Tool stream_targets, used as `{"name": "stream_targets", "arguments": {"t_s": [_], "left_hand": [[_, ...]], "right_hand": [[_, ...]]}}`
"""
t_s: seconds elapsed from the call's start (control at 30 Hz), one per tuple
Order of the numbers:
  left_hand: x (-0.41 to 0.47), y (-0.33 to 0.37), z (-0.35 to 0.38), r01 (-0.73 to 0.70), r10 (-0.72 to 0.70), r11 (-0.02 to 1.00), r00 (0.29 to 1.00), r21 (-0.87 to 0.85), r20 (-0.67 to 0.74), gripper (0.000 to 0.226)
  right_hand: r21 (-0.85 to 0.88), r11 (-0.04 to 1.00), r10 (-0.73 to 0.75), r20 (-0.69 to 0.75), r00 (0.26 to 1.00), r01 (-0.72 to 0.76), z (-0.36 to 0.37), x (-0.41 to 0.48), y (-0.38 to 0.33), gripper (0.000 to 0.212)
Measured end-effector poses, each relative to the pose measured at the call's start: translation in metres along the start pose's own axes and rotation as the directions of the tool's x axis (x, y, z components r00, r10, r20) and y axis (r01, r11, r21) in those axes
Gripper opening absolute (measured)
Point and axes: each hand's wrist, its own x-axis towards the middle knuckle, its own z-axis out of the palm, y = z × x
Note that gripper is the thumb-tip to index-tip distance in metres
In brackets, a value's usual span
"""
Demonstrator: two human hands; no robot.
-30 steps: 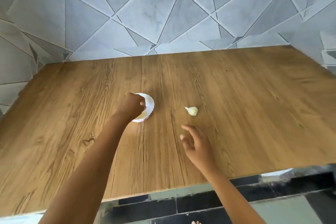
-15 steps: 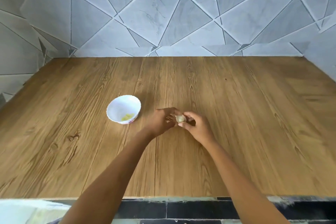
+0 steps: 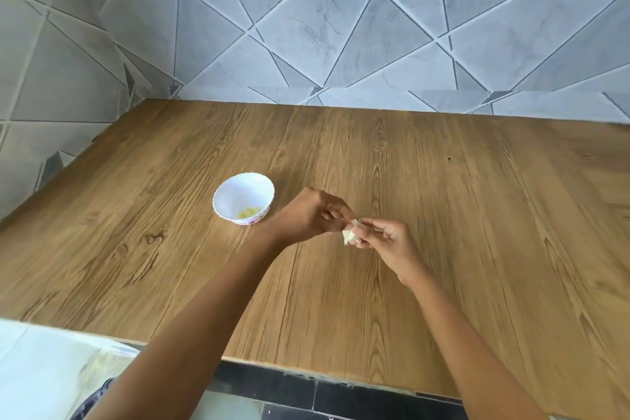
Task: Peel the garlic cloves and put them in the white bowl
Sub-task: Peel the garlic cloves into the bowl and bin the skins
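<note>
A small white bowl (image 3: 238, 187) with a scalloped rim stands on the wooden table, left of centre, with pale yellow peeled cloves (image 3: 250, 212) at its bottom. Just right of the bowl, both hands meet above the table. My right hand (image 3: 388, 242) holds a whitish garlic piece (image 3: 348, 236) between thumb and fingers. My left hand (image 3: 312, 213) pinches the papery skin at the top of that garlic. Most of the garlic is hidden by my fingers.
The wooden table (image 3: 443, 215) runs to a grey tiled wall (image 3: 324, 27) at the back and left. Its front edge (image 3: 341, 377) lies below my forearms, with dark floor tiles beneath. A white cloth (image 3: 41, 372) shows at the lower left.
My left hand left the bowl and came right to the garlic. My right hand picked the garlic up off the table; now both hands hold it slightly higher and the left pinches its skin.
</note>
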Motion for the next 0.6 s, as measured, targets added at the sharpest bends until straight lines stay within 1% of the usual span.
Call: {"name": "stream_targets", "arguments": {"t_s": [0.07,0.13,0.23,0.3,0.4,0.5,0.6], "left_hand": [[-0.002,-0.002,-0.002,0.012,-0.011,0.999,1.000,-0.039,0.024,0.016],[-0.003,-0.002,-0.001,0.028,-0.027,0.999,0.999,-0.040,0.028,0.016],[-0.006,-0.003,0.006,0.003,-0.004,0.998,1.000,0.065,0.013,0.012],[-0.009,-0.004,0.012,0.015,-0.014,0.991,1.000,0.133,-0.005,0.011],[-0.013,-0.004,0.020,0.081,-0.070,0.982,0.995,0.169,-0.071,0.011],[-0.016,-0.003,0.027,0.165,-0.143,0.973,0.980,0.161,-0.139,0.016],[-0.018,-0.004,0.033,0.233,-0.207,0.962,0.962,0.140,-0.179,0.015]], "right_hand": [[-0.051,0.998,-0.027,0.058,0.998,0.030,-0.003,0.000,0.001,0.026],[-0.073,0.996,-0.039,0.095,0.995,0.046,-0.004,0.000,0.001,0.028],[-0.121,0.990,-0.058,0.132,0.990,0.074,-0.001,-0.001,0.000,0.037],[-0.129,0.989,-0.054,0.139,0.989,0.072,0.001,0.000,0.001,0.036],[-0.151,0.987,-0.033,0.124,0.992,0.051,0.004,0.002,0.005,0.037],[-0.189,0.982,-0.008,0.113,0.994,0.029,0.006,0.004,0.009,0.031],[-0.210,0.978,0.010,0.113,0.994,0.014,0.007,0.004,0.010,0.027]]}}
